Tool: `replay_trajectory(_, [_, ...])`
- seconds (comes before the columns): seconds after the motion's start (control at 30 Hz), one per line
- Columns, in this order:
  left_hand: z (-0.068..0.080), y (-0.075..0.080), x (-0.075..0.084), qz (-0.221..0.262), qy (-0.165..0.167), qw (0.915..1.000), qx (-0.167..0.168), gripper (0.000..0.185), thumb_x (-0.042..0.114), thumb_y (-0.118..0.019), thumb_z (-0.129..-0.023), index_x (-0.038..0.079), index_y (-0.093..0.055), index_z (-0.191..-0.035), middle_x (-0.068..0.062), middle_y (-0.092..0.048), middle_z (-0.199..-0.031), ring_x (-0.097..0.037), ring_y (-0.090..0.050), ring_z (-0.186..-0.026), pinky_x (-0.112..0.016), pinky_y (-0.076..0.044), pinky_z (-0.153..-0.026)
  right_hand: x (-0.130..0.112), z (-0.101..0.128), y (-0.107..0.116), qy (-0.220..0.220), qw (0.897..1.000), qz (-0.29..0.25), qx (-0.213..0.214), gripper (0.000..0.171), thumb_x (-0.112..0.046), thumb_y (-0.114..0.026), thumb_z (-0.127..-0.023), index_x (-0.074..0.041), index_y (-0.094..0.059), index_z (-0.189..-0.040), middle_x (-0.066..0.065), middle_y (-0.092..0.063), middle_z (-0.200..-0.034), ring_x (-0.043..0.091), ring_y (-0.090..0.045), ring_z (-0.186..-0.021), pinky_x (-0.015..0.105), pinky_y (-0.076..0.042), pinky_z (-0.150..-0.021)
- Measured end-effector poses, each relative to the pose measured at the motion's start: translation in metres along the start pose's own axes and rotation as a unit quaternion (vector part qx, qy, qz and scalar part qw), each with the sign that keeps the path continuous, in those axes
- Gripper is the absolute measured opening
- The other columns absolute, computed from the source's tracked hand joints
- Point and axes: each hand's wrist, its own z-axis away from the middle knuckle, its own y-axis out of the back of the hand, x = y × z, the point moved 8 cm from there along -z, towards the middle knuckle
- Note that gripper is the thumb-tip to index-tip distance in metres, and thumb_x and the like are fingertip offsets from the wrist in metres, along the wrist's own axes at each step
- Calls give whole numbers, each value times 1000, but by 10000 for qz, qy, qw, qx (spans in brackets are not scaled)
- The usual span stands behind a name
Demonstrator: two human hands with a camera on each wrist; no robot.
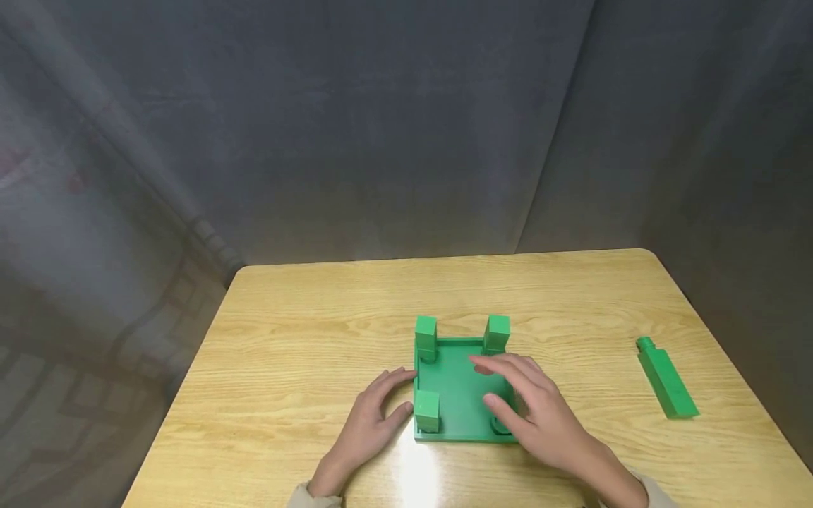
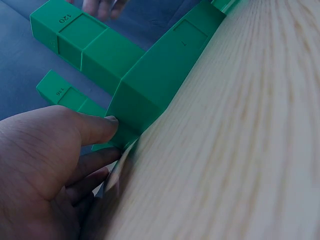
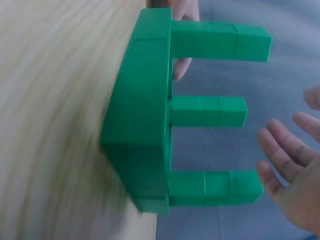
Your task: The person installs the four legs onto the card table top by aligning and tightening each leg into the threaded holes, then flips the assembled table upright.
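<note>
Now: left hand (image 1: 368, 423) relaxed, fingertips touching green base (image 1: 459, 395) at 9 o'clock; right hand (image 1: 536, 413) released, apparently hovering above; loose leg (image 1: 665, 377) at 3 o'clock.

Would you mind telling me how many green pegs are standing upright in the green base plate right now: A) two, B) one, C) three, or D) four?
C: the right wrist view shows three pegs rising from the base plate, and a fourth peg lies apart on the table.
</note>
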Motion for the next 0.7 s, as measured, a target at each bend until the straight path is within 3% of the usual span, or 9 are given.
replay_trajectory(0.2, [0,0,1,16,26,10000,-30,52,17,-77,-104,22,-64,-155,4,-64,-159,-32,-51,-156,-58,-28,-136,16,22,22,-511,9981,33,344,70,13,-80,-90,-13,-64,-153,-6,-71,-134,9,-61,-128,11,-39,-115])
replay_trajectory(0.47, [-1,0,0,-31,2,10000,1,52,18,-77,-105,23,-65,-155,5,-64,-159,-31,-51,-156,-57,-28,-136,38,47,59,-825,9903,284,1086,74,24,-77,-85,-4,-64,-152,3,-74,-126,-2,-61,-122,8,-41,-111])
replay_trajectory(0.7, [0,0,-1,-1,68,10000,1,53,17,-77,-104,25,-64,-155,4,-64,-159,-31,-50,-156,-58,-27,-136,58,63,90,-908,9806,343,1702,76,30,-75,-81,3,-63,-150,-9,-73,-129,-4,-62,-123,9,-44,-106])
